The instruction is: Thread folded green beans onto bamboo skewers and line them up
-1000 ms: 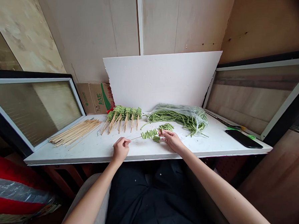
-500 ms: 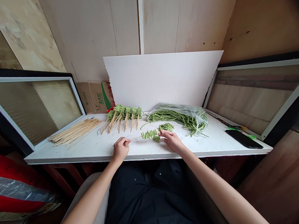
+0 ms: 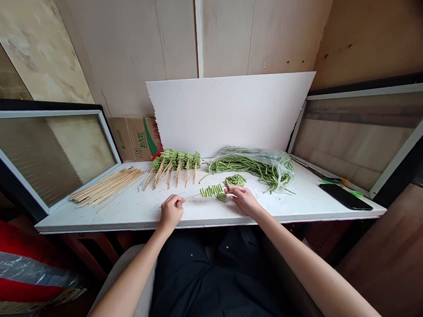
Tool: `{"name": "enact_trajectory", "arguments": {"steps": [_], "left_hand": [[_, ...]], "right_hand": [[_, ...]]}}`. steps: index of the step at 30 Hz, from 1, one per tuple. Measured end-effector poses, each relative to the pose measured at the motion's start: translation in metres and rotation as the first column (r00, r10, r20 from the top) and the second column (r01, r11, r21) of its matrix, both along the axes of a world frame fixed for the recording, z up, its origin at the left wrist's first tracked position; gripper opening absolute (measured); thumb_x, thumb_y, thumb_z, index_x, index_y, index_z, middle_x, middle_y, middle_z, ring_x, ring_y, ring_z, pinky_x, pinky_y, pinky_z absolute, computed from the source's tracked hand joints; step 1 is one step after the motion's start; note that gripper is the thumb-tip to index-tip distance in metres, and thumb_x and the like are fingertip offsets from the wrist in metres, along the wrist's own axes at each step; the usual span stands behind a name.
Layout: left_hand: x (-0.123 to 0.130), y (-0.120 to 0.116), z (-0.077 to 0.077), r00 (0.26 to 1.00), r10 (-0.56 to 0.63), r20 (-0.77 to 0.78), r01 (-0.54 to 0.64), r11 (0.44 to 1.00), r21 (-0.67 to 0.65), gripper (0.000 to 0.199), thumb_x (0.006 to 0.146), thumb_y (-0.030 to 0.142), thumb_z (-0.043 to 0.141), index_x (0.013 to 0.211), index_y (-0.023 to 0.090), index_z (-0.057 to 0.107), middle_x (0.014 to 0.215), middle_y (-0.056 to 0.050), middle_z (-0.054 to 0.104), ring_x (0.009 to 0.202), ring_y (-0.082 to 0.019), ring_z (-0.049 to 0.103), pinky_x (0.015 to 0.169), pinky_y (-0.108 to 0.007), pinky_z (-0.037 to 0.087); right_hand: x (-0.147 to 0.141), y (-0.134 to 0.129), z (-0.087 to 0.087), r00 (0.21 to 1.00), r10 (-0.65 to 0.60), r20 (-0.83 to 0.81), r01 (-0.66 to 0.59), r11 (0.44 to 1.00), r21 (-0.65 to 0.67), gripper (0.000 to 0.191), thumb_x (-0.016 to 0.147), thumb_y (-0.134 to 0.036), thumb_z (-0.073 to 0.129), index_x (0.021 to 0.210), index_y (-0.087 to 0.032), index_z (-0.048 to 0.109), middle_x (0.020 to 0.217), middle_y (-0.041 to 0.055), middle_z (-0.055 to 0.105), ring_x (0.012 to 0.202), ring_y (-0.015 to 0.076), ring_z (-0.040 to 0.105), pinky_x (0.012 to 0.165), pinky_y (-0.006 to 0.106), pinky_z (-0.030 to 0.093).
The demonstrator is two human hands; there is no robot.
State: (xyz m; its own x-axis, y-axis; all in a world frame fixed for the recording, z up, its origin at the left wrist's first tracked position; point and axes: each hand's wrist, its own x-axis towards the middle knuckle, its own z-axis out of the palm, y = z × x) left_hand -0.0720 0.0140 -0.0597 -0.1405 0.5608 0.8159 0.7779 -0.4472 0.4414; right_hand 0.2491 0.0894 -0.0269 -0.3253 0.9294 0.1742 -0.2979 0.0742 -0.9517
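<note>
My left hand (image 3: 172, 210) is closed around the bare end of a thin wooden skewer (image 3: 192, 196). Green bean pieces (image 3: 211, 191) are threaded side by side on its right part. My right hand (image 3: 242, 199) pinches at the skewer's right end, beside the last piece; what lies between the fingertips is too small to make out. Just behind this hand is a small pile of cut bean pieces (image 3: 236, 180). Another little bundle of pieces (image 3: 221, 197) lies on the white table under the skewer's right end.
Bare skewers (image 3: 108, 185) lie at the left. Filled bean skewers (image 3: 176, 159) are stacked at the back, near a cardboard box (image 3: 135, 138). Long beans in a plastic bag (image 3: 250, 163) lie back right. A black phone (image 3: 344, 197) rests on the table's right (image 3: 288, 206).
</note>
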Motion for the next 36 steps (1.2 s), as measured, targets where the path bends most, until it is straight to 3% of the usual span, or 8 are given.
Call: {"name": "enact_trajectory", "arguments": {"steps": [17, 25, 31, 36], "left_hand": [[-0.003, -0.001, -0.004, 0.997, -0.014, -0.072, 0.013, 1.0, -0.016, 0.026, 0.088, 0.005, 0.054, 0.071, 0.022, 0.064, 0.08, -0.002, 0.076, 0.074, -0.019, 0.072, 0.065, -0.028, 0.049], [0.0, -0.001, -0.001, 0.997, 0.017, -0.078, -0.016, 1.0, 0.004, 0.023, 0.087, 0.006, 0.058, 0.072, 0.023, 0.066, 0.078, -0.002, 0.075, 0.068, -0.018, 0.068, 0.064, -0.028, 0.048], [-0.001, -0.001, -0.003, 0.997, 0.007, -0.083, -0.005, 1.0, 0.026, 0.025, 0.086, 0.003, 0.056, 0.072, 0.023, 0.065, 0.077, -0.001, 0.074, 0.069, -0.018, 0.069, 0.065, -0.027, 0.049], [-0.001, -0.002, -0.003, 0.998, 0.006, -0.07, -0.004, 1.0, 0.023, 0.026, 0.089, 0.005, 0.055, 0.072, 0.023, 0.064, 0.078, -0.002, 0.074, 0.072, -0.018, 0.07, 0.067, -0.028, 0.05]], "right_hand": [[-0.003, 0.004, -0.003, 0.995, -0.077, 0.064, 0.074, 0.996, 0.043, 0.038, 0.073, -0.059, 0.085, 0.085, -0.023, 0.082, 0.093, 0.0068, 0.077, 0.079, 0.0196, 0.061, 0.074, 0.034, 0.047], [-0.005, 0.005, -0.005, 0.99, -0.138, 0.004, 0.138, 0.99, -0.005, 0.044, 0.067, -0.06, 0.091, 0.09, -0.024, 0.085, 0.106, 0.0093, 0.079, 0.102, 0.0256, 0.068, 0.069, 0.03, 0.046], [-0.007, 0.004, -0.004, 0.964, -0.232, 0.131, 0.222, 0.971, 0.087, 0.052, 0.066, -0.071, 0.086, 0.077, -0.02, 0.082, 0.098, 0.0104, 0.079, 0.088, 0.0234, 0.066, 0.065, 0.031, 0.043], [-0.012, 0.001, -0.005, 0.948, -0.291, 0.132, 0.276, 0.953, 0.124, 0.051, 0.07, -0.07, 0.085, 0.071, -0.019, 0.08, 0.089, 0.0097, 0.078, 0.08, 0.0207, 0.062, 0.066, 0.031, 0.041]]}}
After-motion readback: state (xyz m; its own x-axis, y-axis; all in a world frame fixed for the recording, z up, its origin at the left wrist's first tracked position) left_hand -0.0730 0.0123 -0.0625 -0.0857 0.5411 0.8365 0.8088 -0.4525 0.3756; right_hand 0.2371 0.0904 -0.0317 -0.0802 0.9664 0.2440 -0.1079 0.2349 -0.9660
